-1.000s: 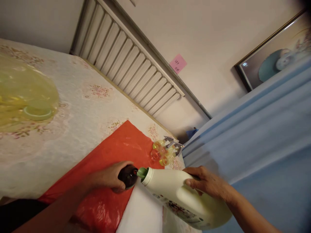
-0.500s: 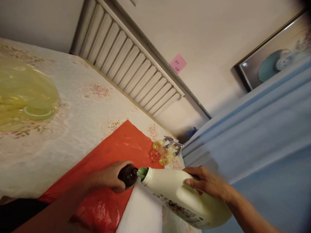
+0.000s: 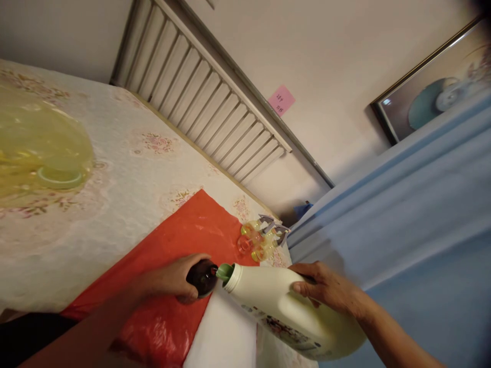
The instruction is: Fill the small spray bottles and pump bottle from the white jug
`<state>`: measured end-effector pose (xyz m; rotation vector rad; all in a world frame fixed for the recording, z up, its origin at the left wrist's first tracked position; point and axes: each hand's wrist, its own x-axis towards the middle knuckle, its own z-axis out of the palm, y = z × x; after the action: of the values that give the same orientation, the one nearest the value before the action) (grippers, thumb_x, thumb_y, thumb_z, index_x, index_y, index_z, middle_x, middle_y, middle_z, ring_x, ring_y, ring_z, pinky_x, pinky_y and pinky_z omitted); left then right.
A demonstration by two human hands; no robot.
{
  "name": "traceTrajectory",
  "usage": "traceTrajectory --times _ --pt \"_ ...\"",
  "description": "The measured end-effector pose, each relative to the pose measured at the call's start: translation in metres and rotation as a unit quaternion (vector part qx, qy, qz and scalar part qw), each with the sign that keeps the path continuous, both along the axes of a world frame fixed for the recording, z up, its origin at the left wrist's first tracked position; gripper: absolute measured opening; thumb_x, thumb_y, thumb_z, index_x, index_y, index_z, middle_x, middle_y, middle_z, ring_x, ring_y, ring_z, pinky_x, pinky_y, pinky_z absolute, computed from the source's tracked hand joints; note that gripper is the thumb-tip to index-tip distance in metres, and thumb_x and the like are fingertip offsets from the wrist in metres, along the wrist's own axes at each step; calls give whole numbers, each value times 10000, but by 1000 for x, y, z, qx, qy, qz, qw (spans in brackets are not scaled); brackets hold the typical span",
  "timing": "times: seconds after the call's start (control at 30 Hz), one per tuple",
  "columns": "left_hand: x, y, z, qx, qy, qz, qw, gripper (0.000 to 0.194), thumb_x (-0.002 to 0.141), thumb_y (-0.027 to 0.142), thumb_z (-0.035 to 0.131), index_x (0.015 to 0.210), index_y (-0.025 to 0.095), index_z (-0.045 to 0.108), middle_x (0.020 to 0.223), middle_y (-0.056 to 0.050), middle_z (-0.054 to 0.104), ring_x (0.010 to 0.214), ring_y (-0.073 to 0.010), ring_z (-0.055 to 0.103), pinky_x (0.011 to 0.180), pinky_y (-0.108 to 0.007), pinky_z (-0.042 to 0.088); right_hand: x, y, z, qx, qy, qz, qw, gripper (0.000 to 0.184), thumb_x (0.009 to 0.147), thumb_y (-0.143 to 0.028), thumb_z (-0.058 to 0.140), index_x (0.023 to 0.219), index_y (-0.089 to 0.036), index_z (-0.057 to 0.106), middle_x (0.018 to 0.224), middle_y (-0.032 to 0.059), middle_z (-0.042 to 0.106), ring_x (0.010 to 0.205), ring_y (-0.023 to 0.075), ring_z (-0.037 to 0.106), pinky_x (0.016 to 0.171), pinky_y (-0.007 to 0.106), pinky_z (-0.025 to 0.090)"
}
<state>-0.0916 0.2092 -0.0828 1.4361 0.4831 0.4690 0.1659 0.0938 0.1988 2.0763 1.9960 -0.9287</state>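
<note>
My left hand (image 3: 180, 280) is wrapped round a dark bottle (image 3: 203, 278), whose mouth faces right. By its handle, my right hand (image 3: 324, 287) grips a large pale green jug (image 3: 276, 301) tipped on its side. The jug's green pouring spout (image 3: 225, 273) meets the mouth of the dark bottle. Whether liquid is flowing between them I cannot make out. Under the left hand spreads a red plastic sheet (image 3: 215, 220), with a white surface (image 3: 226, 327) beside it below the jug's neck.
Several clear bottles with grey trigger tops (image 3: 261, 240) stand at the sheet's far corner. A yellow translucent bag (image 3: 46, 143) lies on the floral tablecloth (image 3: 126, 163) at left. Behind are a radiator (image 3: 215, 97), a pink note (image 3: 282, 100) and a blue curtain (image 3: 414, 204).
</note>
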Motion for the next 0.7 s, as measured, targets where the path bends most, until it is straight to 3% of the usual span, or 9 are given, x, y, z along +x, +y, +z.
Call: traceTrajectory --times 0.2,0.43,0.7 --pt "-1 -2 4 -44 -16 10 999 813 529 97 629 1304 262 447 952 -32 641 748 -234 628 512 -277 425 0 0 0 1 -9 2 1000 397 904 -527 581 1002 -156 682 778 28 628 590 112 518 498 203 405" --pt "0 0 3 -31 -9 18 999 817 518 82 645 1292 264 456 976 -35 644 785 -254 642 507 -276 430 -2 1 0 1 -4 2 1000 416 899 -538 580 1006 -150 688 794 32 630 604 117 528 498 203 411" --pt "-2 -2 7 -45 -22 7 999 756 524 82 631 1249 251 496 912 -18 642 708 -221 619 502 -271 421 -1 1 0 0 -4 7 1000 411 905 -534 574 1003 -151 684 791 29 628 600 114 528 491 197 414"
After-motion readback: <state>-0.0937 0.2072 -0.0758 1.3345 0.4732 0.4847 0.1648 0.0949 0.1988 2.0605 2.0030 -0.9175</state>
